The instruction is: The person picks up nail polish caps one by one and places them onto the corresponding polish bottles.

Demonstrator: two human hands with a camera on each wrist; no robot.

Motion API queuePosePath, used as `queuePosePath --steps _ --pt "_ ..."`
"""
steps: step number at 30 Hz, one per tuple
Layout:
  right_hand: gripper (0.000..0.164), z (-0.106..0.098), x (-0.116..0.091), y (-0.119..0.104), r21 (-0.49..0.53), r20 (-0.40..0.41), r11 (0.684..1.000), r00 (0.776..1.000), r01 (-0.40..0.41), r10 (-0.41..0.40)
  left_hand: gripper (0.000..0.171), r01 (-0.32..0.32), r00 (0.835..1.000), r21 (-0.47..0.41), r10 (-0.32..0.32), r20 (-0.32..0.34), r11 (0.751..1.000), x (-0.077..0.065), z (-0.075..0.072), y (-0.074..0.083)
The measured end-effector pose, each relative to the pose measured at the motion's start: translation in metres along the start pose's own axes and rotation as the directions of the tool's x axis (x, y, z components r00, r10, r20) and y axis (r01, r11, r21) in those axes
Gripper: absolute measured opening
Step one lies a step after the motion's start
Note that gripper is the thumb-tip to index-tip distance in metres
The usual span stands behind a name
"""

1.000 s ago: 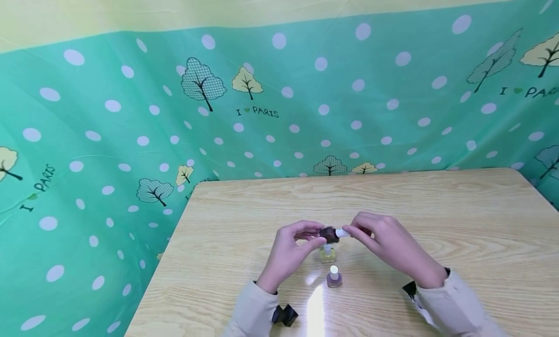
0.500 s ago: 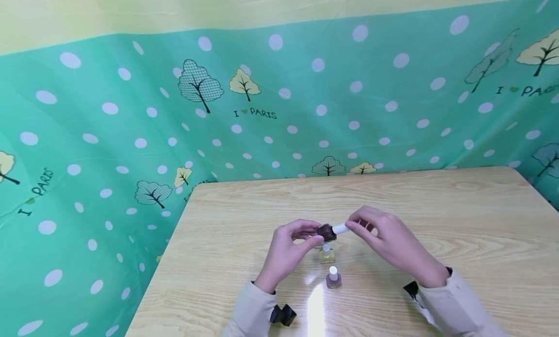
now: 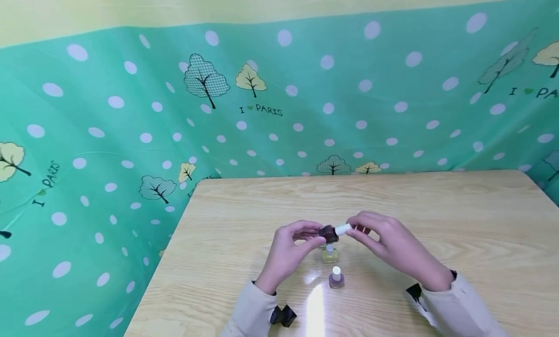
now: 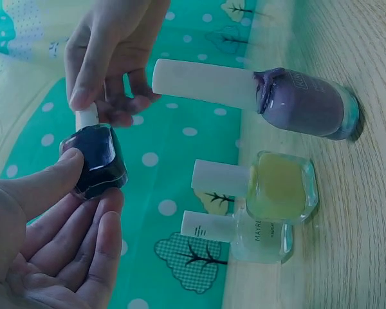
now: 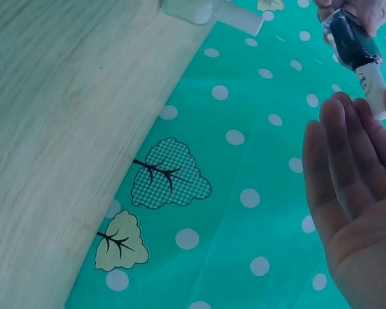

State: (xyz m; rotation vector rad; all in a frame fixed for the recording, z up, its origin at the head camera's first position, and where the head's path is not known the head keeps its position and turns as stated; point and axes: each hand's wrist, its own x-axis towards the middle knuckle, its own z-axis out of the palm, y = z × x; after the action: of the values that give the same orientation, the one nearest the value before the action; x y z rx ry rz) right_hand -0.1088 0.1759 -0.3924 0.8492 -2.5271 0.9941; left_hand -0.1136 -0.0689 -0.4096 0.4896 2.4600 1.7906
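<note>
A dark nail polish bottle (image 3: 328,233) with a white cap (image 3: 342,229) is held above the table, tilted on its side with the cap to the right. My left hand (image 3: 291,247) pinches its glass body between thumb and fingers. At the other end, my right hand (image 3: 384,237) has thumb and fingertips on the cap; in the right wrist view the cap (image 5: 372,91) lies between thumb and fingers. Below them stand a yellow nail polish bottle (image 4: 282,188), a purple one (image 4: 302,103) with polish smeared at its neck, and a clear one (image 4: 264,237) behind.
The wooden table (image 3: 227,230) stretches behind and to both sides of the hands. A green dotted cloth (image 3: 279,104) hangs behind it. Black wrist mounts (image 3: 284,316) sit at the pale sleeves.
The head view has shifted slightly. Both hands stay at the dark bottle; the right fingers have moved a little along the cap, and more of the white cap shows than one second ago.
</note>
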Motion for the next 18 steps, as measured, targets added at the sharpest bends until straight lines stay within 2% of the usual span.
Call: queuePosePath --steps 2,6,8,9,13,16,18 --pt "0.007 0.0001 0.0005 -0.0008 0.002 0.01 1.0 1.0 -0.021 0.021 0.028 -0.006 1.0 0.005 0.007 -0.005 1.0 0.0 0.0004 0.0006" --pt "0.008 0.0005 0.0013 -0.0018 0.008 0.015 0.998 0.998 -0.06 0.06 0.027 -0.015 1.0 0.004 0.015 -0.002 1.0 -0.0004 0.0006 0.0014" --pt "0.001 0.0004 0.0009 -0.0016 0.015 0.008 0.998 0.998 -0.063 0.063 0.028 -0.015 1.0 0.007 0.015 0.0 1.0 -0.0002 0.0006 0.0012" --pt "0.005 0.0002 0.0006 -0.0012 0.015 0.002 0.998 0.998 -0.059 0.059 0.028 -0.014 1.0 0.009 0.014 0.001 1.0 -0.0001 0.0005 0.0011" --pt "0.029 -0.0013 -0.0009 0.001 0.034 -0.02 0.999 1.0 0.018 -0.018 0.028 -0.008 1.0 0.018 0.008 0.002 1.0 0.001 0.0003 0.0005" --pt "0.034 -0.002 -0.0007 0.0021 0.052 -0.035 0.995 0.996 0.088 -0.086 0.029 -0.006 1.0 0.015 0.006 0.005 1.0 0.0013 0.0004 0.0006" --pt "0.032 -0.0015 0.0 0.0017 0.06 -0.039 0.992 0.993 0.111 -0.109 0.029 -0.002 1.0 0.015 0.002 0.003 1.0 0.0005 0.0004 0.0007"
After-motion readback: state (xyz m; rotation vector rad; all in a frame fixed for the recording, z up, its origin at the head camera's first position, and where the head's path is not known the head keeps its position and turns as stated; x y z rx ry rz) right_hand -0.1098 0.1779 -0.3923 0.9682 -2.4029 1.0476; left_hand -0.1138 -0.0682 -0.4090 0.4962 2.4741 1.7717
